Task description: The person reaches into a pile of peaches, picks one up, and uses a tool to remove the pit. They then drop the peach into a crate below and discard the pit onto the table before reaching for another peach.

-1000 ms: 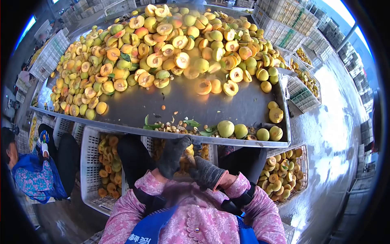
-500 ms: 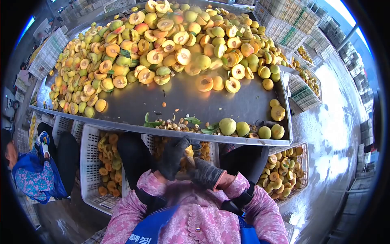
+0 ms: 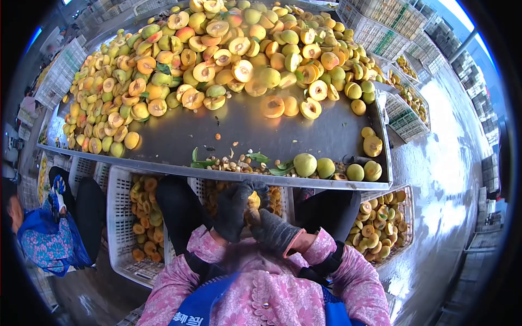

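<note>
Both my hands wear dark gloves and meet just below the metal table's front edge. My left hand (image 3: 232,211) is closed round a small yellow fruit piece (image 3: 254,200), which shows between the two gloves. Against the lower side of that piece, my right hand (image 3: 273,231) is closed; whatever its fingers hold is hidden. On the metal table (image 3: 239,127) lies a large heap of yellow-green fruit (image 3: 217,60), many of them halves with the cut face showing. Pits and green leaves (image 3: 258,157) lie along the front edge, beside several whole fruits (image 3: 305,164).
Crates of halved fruit stand left (image 3: 120,217) and right (image 3: 409,217) of my knees, another (image 3: 287,204) beneath my hands. A co-worker in a blue apron (image 3: 46,239) sits at the left. Stacked crates (image 3: 389,22) rise behind the table's right side.
The view has shifted slightly. Both hands stay together below the table edge, and the yellow piece between them shows a little more clearly. The co-worker's hands have moved slightly.
</note>
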A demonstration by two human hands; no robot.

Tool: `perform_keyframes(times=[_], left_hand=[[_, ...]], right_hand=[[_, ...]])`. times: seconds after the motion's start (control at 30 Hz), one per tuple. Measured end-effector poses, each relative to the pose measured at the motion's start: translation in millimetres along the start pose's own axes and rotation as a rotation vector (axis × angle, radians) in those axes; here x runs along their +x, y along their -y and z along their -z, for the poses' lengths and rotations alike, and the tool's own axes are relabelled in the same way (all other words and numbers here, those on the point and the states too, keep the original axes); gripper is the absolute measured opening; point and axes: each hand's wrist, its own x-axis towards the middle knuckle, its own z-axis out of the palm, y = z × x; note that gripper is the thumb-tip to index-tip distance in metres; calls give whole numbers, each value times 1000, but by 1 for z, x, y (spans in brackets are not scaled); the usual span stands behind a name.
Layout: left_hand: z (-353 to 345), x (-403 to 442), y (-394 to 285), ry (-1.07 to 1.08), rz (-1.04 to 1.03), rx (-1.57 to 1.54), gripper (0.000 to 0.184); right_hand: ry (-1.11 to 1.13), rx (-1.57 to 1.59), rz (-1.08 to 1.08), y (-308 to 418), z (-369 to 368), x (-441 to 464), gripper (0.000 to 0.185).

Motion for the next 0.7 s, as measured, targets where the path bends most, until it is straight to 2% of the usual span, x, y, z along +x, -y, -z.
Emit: perform_keyframes(times=[0.03, 0.13, 0.23, 0.3, 0.37, 0.43, 0.5, 0.57, 0.63, 0.67, 0.7], left_hand=[[1, 2, 0, 13, 40, -32, 21], [5, 6, 0, 109, 59, -57, 22], [5, 5, -4, 160, 137, -40, 23], [7, 6, -6, 169, 161, -33, 23], [11, 6, -5, 181, 130, -29, 24], [8, 6, -6, 121, 119, -19, 25], [6, 4, -10, 86, 75, 13, 26], [5, 1, -16, 73, -2, 66, 28], [2, -4, -20, 96, 183, -223, 30], [1, -4, -21, 109, 272, -367, 31], [5, -1, -12, 108, 118, -222, 32]], right_hand=[[10, 97, 41, -1, 2, 2, 22], [106, 367, -150, 15, 14, 4, 20], [121, 6, -58, -10, 4, 3, 23], [139, -199, 316, -16, 8, 4, 33], [192, -332, 452, -13, 12, 5, 36], [277, -398, 348, 1, 18, 5, 30], [324, 238, -28, -4, 11, 6, 32], [330, 650, -311, -1, 7, 8, 33], [319, 840, -497, 9, 8, 8, 35], [343, 813, -460, 8, 8, 8, 34], [367, 786, -423, 6, 10, 7, 34]])
